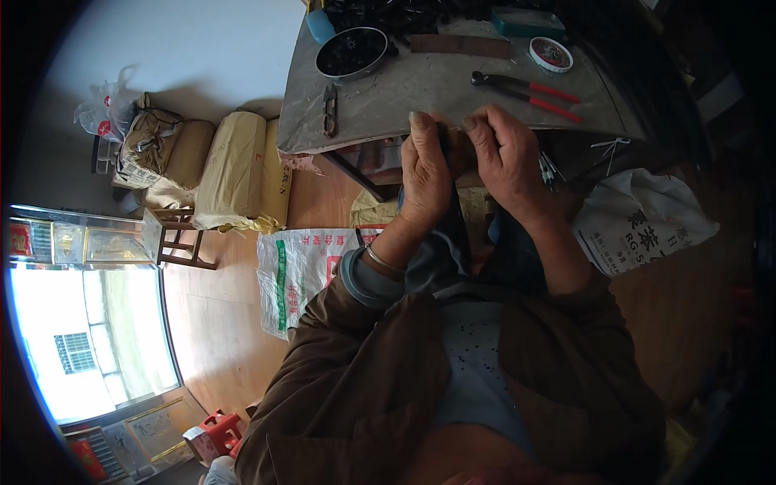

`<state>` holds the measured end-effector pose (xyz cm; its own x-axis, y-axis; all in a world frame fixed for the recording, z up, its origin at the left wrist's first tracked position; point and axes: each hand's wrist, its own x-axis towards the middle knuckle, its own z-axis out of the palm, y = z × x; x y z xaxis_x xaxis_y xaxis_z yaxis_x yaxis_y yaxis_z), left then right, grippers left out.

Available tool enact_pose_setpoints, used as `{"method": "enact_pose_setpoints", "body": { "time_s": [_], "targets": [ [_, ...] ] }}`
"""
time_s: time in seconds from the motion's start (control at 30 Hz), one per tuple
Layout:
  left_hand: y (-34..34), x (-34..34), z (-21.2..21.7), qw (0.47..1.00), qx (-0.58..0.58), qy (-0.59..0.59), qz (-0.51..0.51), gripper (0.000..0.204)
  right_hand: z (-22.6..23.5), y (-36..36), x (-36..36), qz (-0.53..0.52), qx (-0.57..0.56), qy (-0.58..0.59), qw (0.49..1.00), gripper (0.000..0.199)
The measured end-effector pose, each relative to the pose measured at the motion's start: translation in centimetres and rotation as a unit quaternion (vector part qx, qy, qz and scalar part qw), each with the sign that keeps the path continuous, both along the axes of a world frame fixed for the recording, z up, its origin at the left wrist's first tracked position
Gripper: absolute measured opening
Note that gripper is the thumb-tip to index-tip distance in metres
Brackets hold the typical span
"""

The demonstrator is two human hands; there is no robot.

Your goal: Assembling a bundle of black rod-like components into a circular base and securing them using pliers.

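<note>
My left hand (426, 170) is at the near edge of the grey table (380, 109), thumb up and fingers curled in. Beside it, my right hand (511, 162) is closed too, its thumb and forefinger pinched toward the left. A small dark thing shows between the hands, mostly hidden by the fingers; I cannot make out what it is. Beyond them lie end-cutting pincers (529, 93) with red handles, and small dark snips (330, 111) farther left. A round bowl (338, 77) holds black pieces. A small round white-rimmed dish (551, 55) stands at the right.
A heap of black pieces (396, 18), a brown strip (461, 46) and a teal tray (525, 23) are at the table's far side. Wrapped bales (234, 170) and a wooden stool (179, 240) stand left. White woven sacks (643, 218) lie on either side of my legs.
</note>
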<state>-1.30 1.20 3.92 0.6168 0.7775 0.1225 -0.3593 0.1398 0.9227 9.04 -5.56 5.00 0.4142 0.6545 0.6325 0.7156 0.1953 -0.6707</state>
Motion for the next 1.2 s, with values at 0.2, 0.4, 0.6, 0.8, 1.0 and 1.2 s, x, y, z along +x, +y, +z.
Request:
{"method": "enact_pose_setpoints", "body": {
  "time_s": [0.2,0.4,0.6,0.8,1.0,1.2],
  "targets": [
    [0.1,0.4,0.1,0.996,-0.006,0.018,0.092,0.062,-0.2,-0.4,-0.9,0.179,-0.16,0.495,0.835,0.03],
    [0.4,-0.1,-0.3,0.997,-0.006,0.024,0.067,0.061,0.5,-0.2,0.4,0.119,-0.192,0.394,0.891,0.034],
    [0.9,-1.2,-0.8,0.997,-0.026,0.022,0.067,0.063,-2.6,1.5,11.0,-0.149,-0.107,-0.207,0.961,0.024],
    [0.4,-1.3,-0.4,0.998,-0.014,0.042,0.054,0.068,-4.8,0.7,14.7,-0.138,-0.149,-0.365,0.909,0.026],
    [0.6,-0.2,-0.8,0.997,0.0,0.057,0.059,0.071,-4.0,0.4,14.3,-0.109,-0.063,-0.17,0.977,0.018],
    [0.6,0.6,-0.7,0.996,-0.028,0.052,0.062,0.068,-0.2,-4.6,6.6,-0.023,-0.194,-0.019,0.981,0.022]
  ]
}}
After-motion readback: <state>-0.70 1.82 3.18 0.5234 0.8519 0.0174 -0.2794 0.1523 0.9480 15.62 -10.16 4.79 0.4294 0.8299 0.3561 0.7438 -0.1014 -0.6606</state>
